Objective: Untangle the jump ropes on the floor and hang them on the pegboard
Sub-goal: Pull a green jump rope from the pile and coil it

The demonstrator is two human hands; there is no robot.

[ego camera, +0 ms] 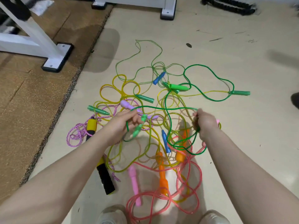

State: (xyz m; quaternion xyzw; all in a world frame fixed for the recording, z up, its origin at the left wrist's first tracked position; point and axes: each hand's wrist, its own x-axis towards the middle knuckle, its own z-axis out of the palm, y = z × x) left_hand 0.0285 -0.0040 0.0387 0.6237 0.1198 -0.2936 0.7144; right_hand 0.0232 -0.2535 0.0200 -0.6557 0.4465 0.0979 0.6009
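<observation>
Left hand [127, 122] pinches the green handle [137, 128], right hand [204, 122] fists the dark green rope [163, 108] above the pile [153, 143]. Light, floppy, probably snaggy; hold handles.

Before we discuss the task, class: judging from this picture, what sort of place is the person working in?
Probably a home gym or exercise room. White metal equipment frames stand on black feet, a brown floor mat lies beside the smooth floor, and tangled jump ropes cover it.
</observation>
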